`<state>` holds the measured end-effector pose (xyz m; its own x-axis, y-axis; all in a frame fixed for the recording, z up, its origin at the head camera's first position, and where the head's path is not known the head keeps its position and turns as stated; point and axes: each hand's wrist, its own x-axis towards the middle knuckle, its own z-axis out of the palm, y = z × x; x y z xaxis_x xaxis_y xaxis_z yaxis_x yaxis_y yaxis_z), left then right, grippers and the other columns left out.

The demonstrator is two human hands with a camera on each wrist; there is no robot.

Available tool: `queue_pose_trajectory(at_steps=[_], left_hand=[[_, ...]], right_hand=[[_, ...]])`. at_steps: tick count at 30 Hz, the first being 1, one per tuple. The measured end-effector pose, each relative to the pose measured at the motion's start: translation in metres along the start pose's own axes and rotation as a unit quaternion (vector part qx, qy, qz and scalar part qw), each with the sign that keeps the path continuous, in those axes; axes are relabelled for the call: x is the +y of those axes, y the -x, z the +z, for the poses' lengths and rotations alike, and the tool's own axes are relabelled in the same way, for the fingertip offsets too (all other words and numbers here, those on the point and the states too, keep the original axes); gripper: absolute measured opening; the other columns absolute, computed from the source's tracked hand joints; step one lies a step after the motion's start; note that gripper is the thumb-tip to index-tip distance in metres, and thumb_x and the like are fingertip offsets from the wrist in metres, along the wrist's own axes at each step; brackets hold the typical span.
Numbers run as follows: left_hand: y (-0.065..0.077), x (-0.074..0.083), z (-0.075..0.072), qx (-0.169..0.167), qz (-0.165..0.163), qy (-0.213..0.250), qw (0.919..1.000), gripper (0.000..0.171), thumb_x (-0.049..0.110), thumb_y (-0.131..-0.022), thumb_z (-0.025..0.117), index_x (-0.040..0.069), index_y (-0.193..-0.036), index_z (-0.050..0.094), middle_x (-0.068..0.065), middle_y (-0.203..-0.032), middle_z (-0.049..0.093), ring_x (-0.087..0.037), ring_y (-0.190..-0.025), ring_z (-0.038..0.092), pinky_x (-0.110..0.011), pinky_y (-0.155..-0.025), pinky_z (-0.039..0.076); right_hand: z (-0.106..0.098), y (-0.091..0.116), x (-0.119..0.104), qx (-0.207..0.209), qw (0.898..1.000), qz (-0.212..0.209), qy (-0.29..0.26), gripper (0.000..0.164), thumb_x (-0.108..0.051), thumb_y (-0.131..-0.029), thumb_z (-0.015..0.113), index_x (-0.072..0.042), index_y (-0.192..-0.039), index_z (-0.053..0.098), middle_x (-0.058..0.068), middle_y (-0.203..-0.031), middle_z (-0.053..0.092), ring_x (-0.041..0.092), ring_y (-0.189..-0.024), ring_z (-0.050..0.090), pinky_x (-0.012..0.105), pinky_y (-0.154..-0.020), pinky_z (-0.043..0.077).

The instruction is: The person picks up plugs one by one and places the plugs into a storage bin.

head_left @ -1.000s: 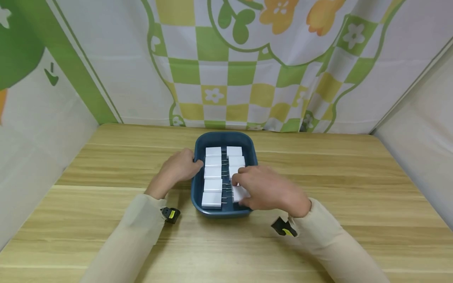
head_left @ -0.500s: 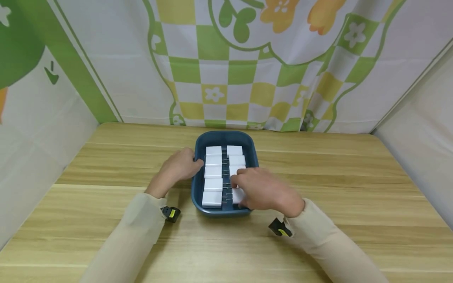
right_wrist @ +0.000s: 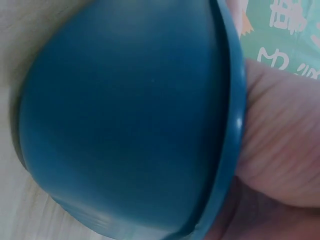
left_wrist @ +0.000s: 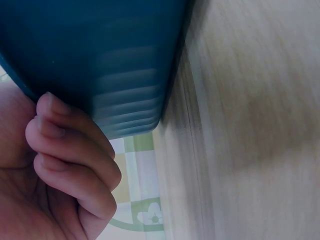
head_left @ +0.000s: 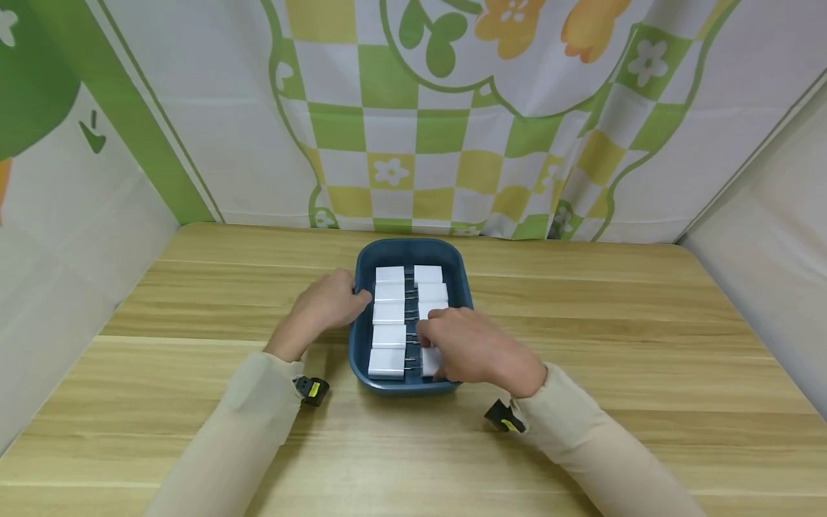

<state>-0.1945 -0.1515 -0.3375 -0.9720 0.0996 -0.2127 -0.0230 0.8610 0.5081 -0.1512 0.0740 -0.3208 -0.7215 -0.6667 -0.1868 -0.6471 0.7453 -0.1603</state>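
Note:
A dark blue plastic bin (head_left: 408, 388) holds white charger plugs (head_left: 388, 314) in two columns, their metal prongs pointing inward. With its thumb over the left rim, my left hand (head_left: 326, 301) grips the bin; in the left wrist view its fingers (left_wrist: 75, 145) curl against the outer wall. My right hand (head_left: 478, 348) reaches over the right rim and pinches the front charger plug (head_left: 429, 362) of the right column, covering part of that column. In the right wrist view the bin's outer wall (right_wrist: 130, 115) hides the fingertips and the plug.
The bin stands on a wood-grain table (head_left: 614, 323). Behind it hangs a checked, flowered curtain (head_left: 439, 165), with pale fabric walls at both sides. A black strap end (head_left: 313, 391) sticks out from the left cuff, and another (head_left: 504, 416) from the right.
My right hand has shifted a little to the left, bringing the front right charger plug in line with its column. The left hand and the bin have stayed put.

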Motion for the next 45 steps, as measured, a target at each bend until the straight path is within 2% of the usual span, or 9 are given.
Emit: queue_pose_trajectory(at_steps=[11, 18, 33, 36, 41, 43, 45], left_hand=[[0.001, 0.001, -0.001, 0.0, 0.002, -0.003, 1.0, 0.04, 0.023, -0.099, 0.052, 0.012, -0.061, 0.045, 0.001, -0.055, 0.043, -0.013, -0.047, 0.04, -0.026, -0.045, 0.032], [0.001, 0.0, 0.0, 0.0, -0.002, -0.003, 1.0, 0.04, 0.024, -0.099, 0.052, 0.012, -0.062, 0.046, 0.001, -0.055, 0.044, -0.014, -0.048, 0.041, -0.026, -0.046, 0.033], [0.001, 0.0, 0.0, 0.002, 0.001, 0.003, 1.0, 0.041, 0.023, -0.099, 0.053, 0.012, -0.061, 0.045, 0.001, -0.055, 0.043, -0.014, -0.048, 0.041, -0.026, -0.046, 0.032], [0.001, 0.0, 0.0, 0.002, 0.002, 0.003, 1.0, 0.041, 0.023, -0.099, 0.053, 0.012, -0.061, 0.045, 0.001, -0.055, 0.043, -0.014, -0.048, 0.041, -0.026, -0.045, 0.032], [0.001, 0.0, 0.0, 0.001, 0.004, 0.002, 1.0, 0.041, 0.024, -0.099, 0.053, 0.012, -0.06, 0.045, 0.002, -0.054, 0.042, -0.013, -0.047, 0.041, -0.026, -0.045, 0.032], [0.001, -0.001, -0.001, 0.001, 0.005, 0.001, 1.0, 0.041, 0.026, -0.1, 0.053, 0.012, -0.062, 0.047, 0.001, -0.055, 0.043, -0.014, -0.048, 0.041, -0.026, -0.046, 0.032], [0.001, -0.001, -0.003, -0.004, 0.007, 0.002, 1.0, 0.042, 0.03, -0.101, 0.054, 0.011, -0.064, 0.05, 0.0, -0.056, 0.045, -0.014, -0.049, 0.043, -0.027, -0.047, 0.033]], right_hand=[[0.002, -0.002, -0.002, -0.002, 1.0, 0.025, -0.012, 0.034, -0.016, -0.074, 0.093, -0.012, -0.099, 0.07, 0.0, -0.096, 0.065, 0.014, -0.08, 0.058, 0.032, -0.074, 0.051], [0.003, -0.001, -0.004, 0.001, 0.999, 0.032, -0.027, 0.035, -0.012, -0.074, 0.092, -0.01, -0.102, 0.071, 0.002, -0.098, 0.066, 0.014, -0.08, 0.058, 0.031, -0.074, 0.052], [0.002, 0.0, -0.004, 0.002, 0.999, 0.033, -0.036, 0.034, -0.011, -0.075, 0.091, -0.01, -0.103, 0.072, 0.003, -0.101, 0.067, 0.014, -0.08, 0.058, 0.031, -0.075, 0.052], [0.001, 0.002, -0.003, 0.004, 0.999, 0.021, -0.028, 0.033, -0.014, -0.075, 0.092, -0.011, -0.101, 0.072, 0.002, -0.099, 0.066, 0.014, -0.079, 0.058, 0.031, -0.074, 0.052], [-0.005, 0.006, 0.004, 0.046, 0.999, -0.013, -0.023, 0.033, -0.029, -0.079, 0.089, -0.011, -0.1, 0.072, 0.001, -0.095, 0.064, 0.014, -0.078, 0.056, 0.031, -0.069, 0.049], [-0.009, 0.007, 0.01, 0.079, 0.996, -0.009, -0.031, 0.034, -0.034, -0.084, 0.085, -0.009, -0.102, 0.071, 0.003, -0.095, 0.064, 0.015, -0.078, 0.056, 0.031, -0.067, 0.048], [-0.012, 0.008, 0.017, 0.117, 0.992, 0.016, -0.045, 0.034, -0.033, -0.088, 0.081, -0.006, -0.105, 0.069, 0.005, -0.094, 0.064, 0.016, -0.076, 0.056, 0.03, -0.065, 0.048]])
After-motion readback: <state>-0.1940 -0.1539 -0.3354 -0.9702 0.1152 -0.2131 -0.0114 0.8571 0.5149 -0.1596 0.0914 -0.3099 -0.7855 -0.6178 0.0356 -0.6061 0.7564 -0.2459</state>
